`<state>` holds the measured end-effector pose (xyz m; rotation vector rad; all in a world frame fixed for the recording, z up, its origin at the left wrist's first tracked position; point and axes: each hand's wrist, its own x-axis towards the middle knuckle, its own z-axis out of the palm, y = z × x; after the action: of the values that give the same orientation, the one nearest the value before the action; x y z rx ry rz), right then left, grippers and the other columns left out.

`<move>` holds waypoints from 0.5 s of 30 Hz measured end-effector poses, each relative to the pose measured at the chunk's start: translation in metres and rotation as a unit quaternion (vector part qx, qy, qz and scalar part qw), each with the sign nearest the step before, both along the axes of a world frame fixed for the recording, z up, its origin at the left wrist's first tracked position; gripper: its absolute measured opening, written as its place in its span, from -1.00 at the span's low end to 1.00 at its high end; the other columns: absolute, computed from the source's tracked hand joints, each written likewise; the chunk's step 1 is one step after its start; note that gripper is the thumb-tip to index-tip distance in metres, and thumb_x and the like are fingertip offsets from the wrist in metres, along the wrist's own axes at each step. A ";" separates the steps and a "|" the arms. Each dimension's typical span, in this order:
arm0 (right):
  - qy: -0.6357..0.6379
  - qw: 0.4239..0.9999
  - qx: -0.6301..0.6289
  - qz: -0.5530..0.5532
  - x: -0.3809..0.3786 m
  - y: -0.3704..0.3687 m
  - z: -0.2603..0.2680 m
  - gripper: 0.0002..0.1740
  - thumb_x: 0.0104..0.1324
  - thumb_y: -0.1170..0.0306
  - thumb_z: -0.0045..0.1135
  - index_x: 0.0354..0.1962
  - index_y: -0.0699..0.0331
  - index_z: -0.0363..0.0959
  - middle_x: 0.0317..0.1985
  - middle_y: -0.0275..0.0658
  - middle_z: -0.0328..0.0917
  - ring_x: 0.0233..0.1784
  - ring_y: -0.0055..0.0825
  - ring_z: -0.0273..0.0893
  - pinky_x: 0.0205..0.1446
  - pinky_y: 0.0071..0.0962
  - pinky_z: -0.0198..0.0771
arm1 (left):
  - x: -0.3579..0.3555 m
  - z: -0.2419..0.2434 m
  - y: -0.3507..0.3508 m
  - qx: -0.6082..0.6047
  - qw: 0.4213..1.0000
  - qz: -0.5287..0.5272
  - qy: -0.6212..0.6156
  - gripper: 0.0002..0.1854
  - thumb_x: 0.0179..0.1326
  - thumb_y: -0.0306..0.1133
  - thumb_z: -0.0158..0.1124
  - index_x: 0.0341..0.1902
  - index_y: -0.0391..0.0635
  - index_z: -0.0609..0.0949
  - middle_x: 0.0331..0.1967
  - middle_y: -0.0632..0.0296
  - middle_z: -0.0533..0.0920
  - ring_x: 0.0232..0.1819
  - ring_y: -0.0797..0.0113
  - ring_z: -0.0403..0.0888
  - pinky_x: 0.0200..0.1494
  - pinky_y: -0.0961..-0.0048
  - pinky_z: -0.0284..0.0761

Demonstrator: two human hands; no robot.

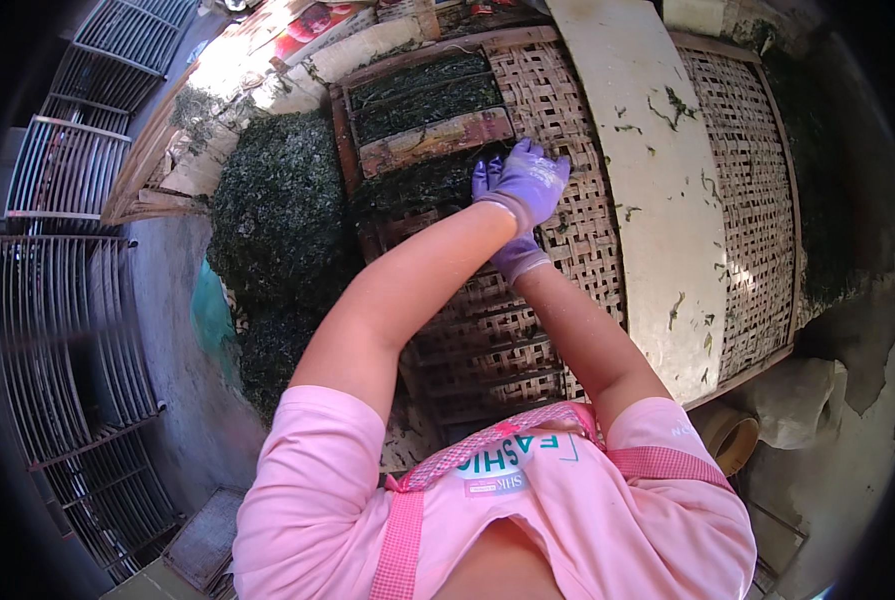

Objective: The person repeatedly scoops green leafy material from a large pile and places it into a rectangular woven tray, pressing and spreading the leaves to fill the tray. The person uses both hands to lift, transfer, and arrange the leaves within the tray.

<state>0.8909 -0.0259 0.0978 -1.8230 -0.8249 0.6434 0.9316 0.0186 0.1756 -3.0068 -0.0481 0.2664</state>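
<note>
Both my hands wear purple gloves and cross over a woven bamboo mat (586, 217). My left hand (528, 180) lies on top, at the right end of a dark green strip of seaweed-like strands (417, 184); whether it grips any is unclear. My right hand (521, 253) is mostly hidden beneath it. Just beyond is a worn, coloured flat strip (436, 141), lying across a slatted wooden frame (348, 142). Further strips of the green strands (428, 105) fill the frame's far slots. Nearer my body, the frame's slots show bare weave.
A large heap of dark green strands (282, 225) stands left of the frame. A pale board (661, 187) with scattered scraps runs along the right, beside another woven panel (751, 195). Metal racks (72, 322) line the far left. A round tube-like object (732, 439) sits lower right.
</note>
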 end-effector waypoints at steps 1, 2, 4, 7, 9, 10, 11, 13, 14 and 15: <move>0.091 0.992 0.077 -0.042 0.004 0.003 -0.005 -0.25 0.39 -0.09 -0.25 0.39 0.09 -0.10 0.40 -0.14 0.06 0.48 -0.21 -0.03 0.53 -0.17 -0.23 | -0.002 0.010 0.001 -0.073 0.997 0.021 -0.034 -0.45 0.08 -0.45 0.16 0.23 -0.02 0.43 0.06 0.07 0.58 0.14 0.07 0.50 0.29 0.16 0.25; 0.179 0.968 0.155 -0.082 0.008 0.004 -0.011 -0.27 0.38 -0.07 -0.22 0.37 0.12 -0.03 0.36 -0.13 0.15 0.44 -0.18 0.06 0.51 -0.13 -0.18 | -0.005 0.019 0.008 -0.147 0.986 0.042 -0.066 -0.45 0.04 -0.47 0.20 0.20 -0.03 0.46 0.01 0.06 0.60 0.09 0.07 0.53 0.22 0.18 0.33; -0.277 0.959 -0.069 0.000 0.002 -0.003 0.052 -0.50 0.28 0.09 0.02 0.06 0.24 0.37 0.15 -0.08 0.39 0.27 -0.16 0.26 0.39 -0.22 0.06 | -0.045 0.024 0.049 -0.205 0.953 0.128 -0.181 -0.47 -0.03 -0.49 0.28 0.12 -0.03 0.52 -0.09 0.03 0.62 -0.03 0.05 0.58 0.06 0.24 0.46; -0.442 0.887 -0.119 -0.055 -0.004 0.004 0.053 -0.44 0.13 0.10 0.12 0.01 0.28 0.42 0.01 -0.04 0.47 0.19 -0.06 0.32 0.35 -0.08 0.07 | -0.101 -0.013 0.111 -0.180 0.894 0.233 -0.337 -0.53 -0.06 -0.45 0.34 0.03 -0.03 0.59 -0.16 -0.01 0.63 -0.12 -0.02 0.60 -0.02 0.27 0.51; -0.421 0.890 -0.170 -0.045 0.001 -0.001 0.059 -0.43 0.14 0.12 0.11 0.04 0.26 0.41 0.02 -0.04 0.46 0.22 -0.04 0.30 0.37 -0.09 0.05 | -0.128 -0.004 0.111 -0.179 0.878 0.280 -0.346 -0.56 -0.04 -0.51 0.31 0.02 -0.02 0.61 -0.15 0.00 0.64 -0.13 0.05 0.61 0.00 0.30 0.50; -0.411 0.890 -0.194 -0.037 0.001 -0.001 0.064 -0.43 0.14 0.13 0.11 0.06 0.26 0.41 0.03 -0.04 0.46 0.23 -0.03 0.29 0.38 -0.09 0.04 | -0.131 0.009 0.105 -0.170 0.869 0.343 -0.313 -0.60 0.01 -0.58 0.25 -0.01 -0.07 0.61 -0.09 0.06 0.64 -0.13 0.17 0.62 0.06 0.30 0.49; -0.392 0.900 -0.188 -0.032 -0.002 0.001 0.071 -0.44 0.12 0.16 0.13 0.06 0.23 0.42 0.04 -0.05 0.47 0.23 -0.04 0.30 0.37 -0.10 0.07 | -0.133 -0.005 0.111 -0.217 0.843 0.326 -0.369 -0.62 0.02 -0.58 0.24 -0.02 -0.08 0.61 -0.12 0.08 0.65 -0.15 0.19 0.61 0.03 0.33 0.49; -0.361 0.919 -0.159 0.005 -0.024 0.016 0.100 -0.45 0.08 0.22 0.18 0.06 0.18 0.44 0.05 -0.07 0.48 0.23 -0.08 0.34 0.36 -0.14 0.14 | -0.155 -0.040 0.131 -0.289 0.767 0.307 -0.484 -0.65 0.04 -0.58 0.22 -0.03 -0.10 0.62 -0.17 0.13 0.67 -0.19 0.23 0.59 -0.04 0.39 0.51; -0.327 0.944 0.009 0.040 -0.023 0.023 0.098 -0.47 0.00 0.32 0.24 0.02 0.13 0.49 0.05 -0.14 0.52 0.17 -0.20 0.42 0.29 -0.23 0.26 | -0.151 -0.045 0.132 -0.575 0.575 0.336 -0.475 -0.63 0.09 -0.68 0.12 0.01 -0.20 0.59 -0.13 0.23 0.63 -0.21 0.38 0.54 -0.03 0.50 0.48; -0.359 0.930 0.049 0.064 -0.021 0.030 0.099 -0.46 -0.03 0.44 0.23 0.01 0.16 0.51 -0.02 -0.16 0.58 0.05 -0.20 0.52 0.18 -0.28 0.40 | -0.150 -0.042 0.121 -0.584 0.561 0.365 -0.460 -0.60 0.09 -0.71 0.09 0.04 -0.22 0.57 -0.10 0.23 0.61 -0.17 0.40 0.52 0.01 0.51 0.45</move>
<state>0.8700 0.0043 0.1973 -1.9310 -1.4343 -0.0202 0.7816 0.1393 0.1338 -3.4017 -1.8894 -2.0387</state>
